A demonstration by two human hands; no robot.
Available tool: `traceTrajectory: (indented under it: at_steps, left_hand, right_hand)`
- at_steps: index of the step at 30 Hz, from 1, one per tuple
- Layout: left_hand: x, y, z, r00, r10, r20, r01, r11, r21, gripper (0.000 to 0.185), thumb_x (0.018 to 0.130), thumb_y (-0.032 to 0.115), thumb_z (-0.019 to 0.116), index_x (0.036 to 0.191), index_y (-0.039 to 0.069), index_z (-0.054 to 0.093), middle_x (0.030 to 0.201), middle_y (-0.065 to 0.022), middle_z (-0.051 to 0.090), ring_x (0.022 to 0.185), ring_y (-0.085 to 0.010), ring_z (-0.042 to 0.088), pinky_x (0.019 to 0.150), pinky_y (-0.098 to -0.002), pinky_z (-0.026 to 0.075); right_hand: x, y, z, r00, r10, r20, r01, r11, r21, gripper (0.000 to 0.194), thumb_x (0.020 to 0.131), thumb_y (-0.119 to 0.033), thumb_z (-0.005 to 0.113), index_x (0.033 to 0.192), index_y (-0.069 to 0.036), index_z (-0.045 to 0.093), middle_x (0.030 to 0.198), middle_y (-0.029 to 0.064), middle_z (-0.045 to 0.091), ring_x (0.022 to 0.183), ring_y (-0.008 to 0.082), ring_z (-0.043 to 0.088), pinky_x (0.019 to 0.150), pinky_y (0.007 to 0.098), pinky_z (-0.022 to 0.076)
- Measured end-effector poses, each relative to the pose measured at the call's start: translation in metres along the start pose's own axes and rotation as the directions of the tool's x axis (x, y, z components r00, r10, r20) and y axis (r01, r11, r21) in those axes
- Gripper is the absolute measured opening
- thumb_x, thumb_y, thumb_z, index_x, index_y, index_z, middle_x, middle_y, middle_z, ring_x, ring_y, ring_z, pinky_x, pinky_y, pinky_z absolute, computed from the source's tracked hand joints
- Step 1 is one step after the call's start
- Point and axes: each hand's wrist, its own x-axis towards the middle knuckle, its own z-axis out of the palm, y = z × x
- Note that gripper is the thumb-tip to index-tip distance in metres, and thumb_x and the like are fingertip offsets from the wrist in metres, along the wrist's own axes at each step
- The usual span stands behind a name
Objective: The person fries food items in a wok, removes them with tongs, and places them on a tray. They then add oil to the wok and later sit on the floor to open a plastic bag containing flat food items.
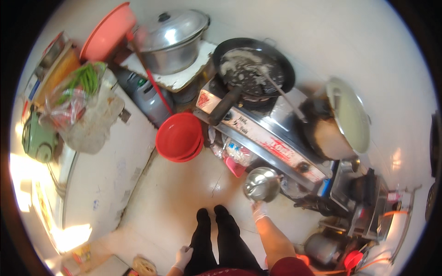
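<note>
My right hand (259,209), in a thin clear glove, grips the near rim of a shiny stainless steel bowl (261,191). A utensil that looks like a ladle rests in the bowl, its handle over the far right rim. The bowl is held in front of the gas stove (255,127). Beside my left thigh hangs my gloved left hand (184,256); nothing shows in it, and its finger pose is unclear. On the stove's left burner sits a black wok (248,58) with pale foamy liquid and a long-handled utensil (281,90) leaning in it.
A large pot (324,138) of pale liquid stands right of the wok. Red basins (179,136) are stacked left of the stove. A lidded aluminium pot (169,51) and a gas cylinder (152,100) stand behind. Bagged green vegetables (86,81) lie on a white chest freezer (103,179).
</note>
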Motion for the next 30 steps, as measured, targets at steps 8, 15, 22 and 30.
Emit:
traceTrajectory:
  at_steps: [8,15,22,30]
  left_hand:
    - [-0.079,-0.122,0.061,0.875,-0.466,0.132,0.478,0.787,-0.39,0.045,0.089,0.034,0.054,0.112,-0.003,0.063,0.104,-0.0175,0.068,0.096,-0.0223,0.065,0.084,-0.034,0.05]
    - [-0.111,-0.075,0.13,0.885,-0.457,0.087,0.461,0.84,-0.286,0.054,0.087,0.044,0.055,0.119,0.001,0.06,0.112,-0.0204,0.064,0.107,-0.0344,0.06,0.095,-0.0373,0.045]
    - [-0.142,-0.035,0.155,0.926,-0.374,-0.06,0.346,0.899,-0.268,0.053,0.084,0.043,0.059,0.124,0.008,0.058,0.124,-0.0192,0.057,0.116,-0.0335,0.054,0.099,-0.0397,0.043]
    - [-0.182,-0.092,0.196,0.854,-0.489,-0.178,0.225,0.655,-0.721,0.03,0.084,0.029,0.061,0.107,0.01,0.068,0.104,-0.0118,0.068,0.1,-0.0268,0.064,0.089,-0.0351,0.049]
  right_hand:
    - [0.128,-0.067,0.018,0.992,-0.039,0.118,0.008,0.968,0.251,0.033,0.089,-0.03,0.045,0.115,-0.011,0.043,0.115,0.0057,0.046,0.103,0.0215,0.048,0.087,0.0335,0.04]
    - [0.171,-0.092,0.014,0.959,-0.009,0.283,-0.028,0.992,0.125,0.057,0.094,-0.047,0.041,0.139,-0.013,0.032,0.142,0.0043,0.035,0.128,0.0234,0.038,0.108,0.0371,0.0259]
    - [0.169,-0.015,0.012,0.898,0.133,0.418,0.386,0.216,-0.897,0.049,0.091,-0.05,0.05,0.112,-0.008,0.061,0.095,0.0098,0.063,0.088,0.025,0.063,0.08,0.0482,0.0482]
    - [0.026,0.138,0.059,0.651,0.591,0.476,0.73,-0.315,-0.606,0.024,0.088,-0.024,0.049,0.096,-0.002,0.056,0.087,0.0145,0.06,0.066,0.0248,0.063,0.056,0.0372,0.0503]
